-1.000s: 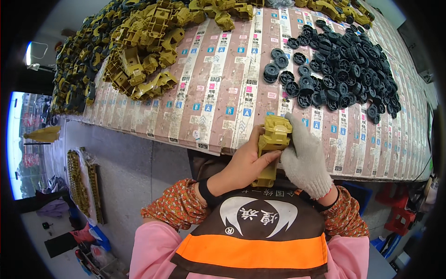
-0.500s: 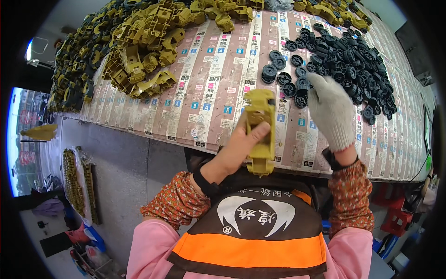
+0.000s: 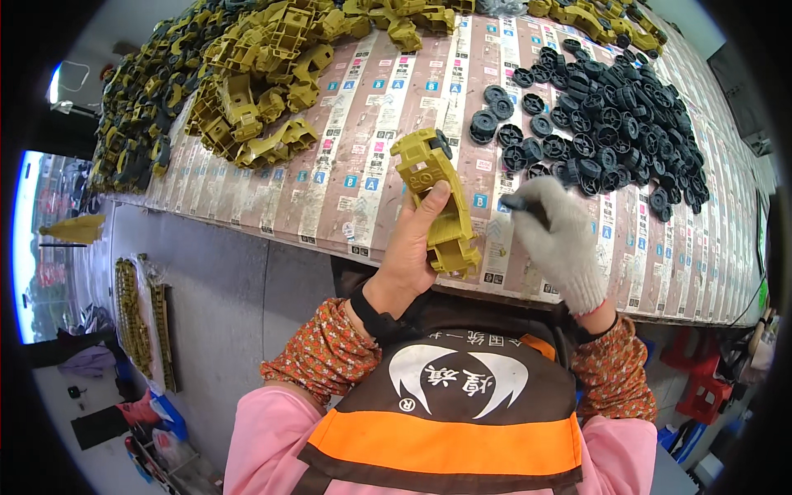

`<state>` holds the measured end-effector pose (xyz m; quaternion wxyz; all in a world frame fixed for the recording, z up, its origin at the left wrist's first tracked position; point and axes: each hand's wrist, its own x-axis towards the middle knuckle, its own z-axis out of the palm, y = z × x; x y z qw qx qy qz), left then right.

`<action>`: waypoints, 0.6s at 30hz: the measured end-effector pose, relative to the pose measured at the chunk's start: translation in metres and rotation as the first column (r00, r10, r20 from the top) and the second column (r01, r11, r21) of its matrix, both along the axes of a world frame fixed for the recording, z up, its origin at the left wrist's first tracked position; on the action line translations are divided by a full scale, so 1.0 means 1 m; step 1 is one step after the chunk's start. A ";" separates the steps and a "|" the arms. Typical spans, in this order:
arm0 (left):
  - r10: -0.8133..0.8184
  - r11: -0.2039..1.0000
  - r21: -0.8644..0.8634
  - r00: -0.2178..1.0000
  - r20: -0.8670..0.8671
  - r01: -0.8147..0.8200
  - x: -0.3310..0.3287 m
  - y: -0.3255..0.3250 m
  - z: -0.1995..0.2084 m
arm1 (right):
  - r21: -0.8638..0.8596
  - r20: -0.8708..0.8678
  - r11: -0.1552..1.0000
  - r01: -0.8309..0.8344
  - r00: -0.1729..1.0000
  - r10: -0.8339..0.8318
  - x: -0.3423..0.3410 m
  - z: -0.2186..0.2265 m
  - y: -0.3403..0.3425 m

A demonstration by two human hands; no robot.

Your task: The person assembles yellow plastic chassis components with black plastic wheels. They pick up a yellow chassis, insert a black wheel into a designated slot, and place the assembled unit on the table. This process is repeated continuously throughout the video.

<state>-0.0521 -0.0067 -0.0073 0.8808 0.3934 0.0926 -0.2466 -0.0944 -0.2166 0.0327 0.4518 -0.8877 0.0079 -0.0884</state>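
Observation:
My bare left hand [image 3: 406,257] is closed around a yellow plastic toy car body [image 3: 450,227], with the thumb laid across it. The body is held tilted above the near part of the table, and one dark wheel [image 3: 443,143] sits at its far right corner. To the right of it, my gloved right hand [image 3: 563,241] pinches a small dark toy wheel [image 3: 515,202] between thumb and fingers. A gap separates that wheel from the car body. Beyond the glove lies a heap of black toy wheels [image 3: 609,115], several of them loose at its left edge.
Yellow car bodies [image 3: 246,111] are piled at the far left of the table [image 3: 363,153]. Left of them lies a mass of bodies with dark wheels [image 3: 136,124]. More yellow parts [image 3: 598,23] lie at the back. Red stools [image 3: 703,384] stand below the table's right side.
My right hand has come back from the wheel heap toward me, now with a wheel in its fingers. The car body has shifted slightly left and turned in my left hand.

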 end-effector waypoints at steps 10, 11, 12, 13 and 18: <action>0.009 1.000 0.013 0.996 0.086 -0.010 -0.002 -0.008 -0.002 | 0.265 -0.126 0.961 0.083 0.991 -0.051 -0.031 -0.009 0.041; 0.015 1.000 0.023 0.996 0.090 -0.017 -0.003 -0.010 -0.001 | 0.269 -0.123 0.959 0.087 0.991 -0.056 -0.032 -0.012 0.040; 0.021 0.999 0.033 0.995 0.093 -0.024 -0.004 -0.011 0.000 | 0.273 -0.121 0.958 0.092 0.991 -0.060 -0.033 -0.013 0.040; 0.022 0.999 0.038 0.995 0.094 -0.025 -0.004 -0.011 -0.001 | 0.292 -0.133 0.951 0.102 0.989 -0.065 -0.032 -0.013 0.040; 0.034 0.998 0.051 0.993 0.113 -0.040 -0.007 -0.015 -0.001 | 0.346 -0.153 0.930 0.123 0.985 -0.073 -0.033 -0.015 0.040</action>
